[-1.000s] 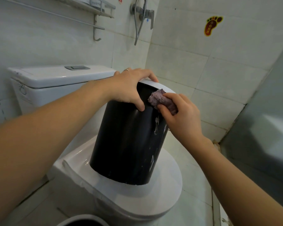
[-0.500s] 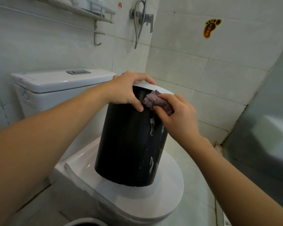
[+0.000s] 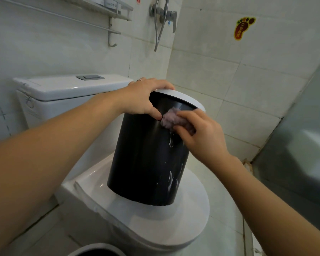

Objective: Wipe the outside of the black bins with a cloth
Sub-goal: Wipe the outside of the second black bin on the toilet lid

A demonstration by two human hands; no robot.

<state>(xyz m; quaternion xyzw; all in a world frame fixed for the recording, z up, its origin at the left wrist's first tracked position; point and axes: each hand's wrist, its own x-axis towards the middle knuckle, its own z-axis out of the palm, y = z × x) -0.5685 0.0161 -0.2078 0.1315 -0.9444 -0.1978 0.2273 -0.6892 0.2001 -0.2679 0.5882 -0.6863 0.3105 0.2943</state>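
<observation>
**poster1:** Two hands on one black bin [image 3: 146, 163]; it's standing on the closed toilet lid [image 3: 190, 215], tipped a bit toward the wall; white rim [image 3: 181, 96] on top.

**poster2:** what's each hand doing?

**poster1:** left hand [image 3: 142, 97] is clamped over the rim, fingers curled across the top, thumb pressed on the black side; right hand [image 3: 201, 135] has its fingers closed on a bunched purplish cloth [image 3: 169, 119], pushing it against the upper side just under the rim, right beside the left thumb.

**poster2:** bin clean yet?

**poster1:** pale streaks [image 3: 172, 179] below the cloth and near the base; a second bin's rim [image 3: 98, 249] peeks in at the bottom edge, on the floor by the toilet.
</observation>
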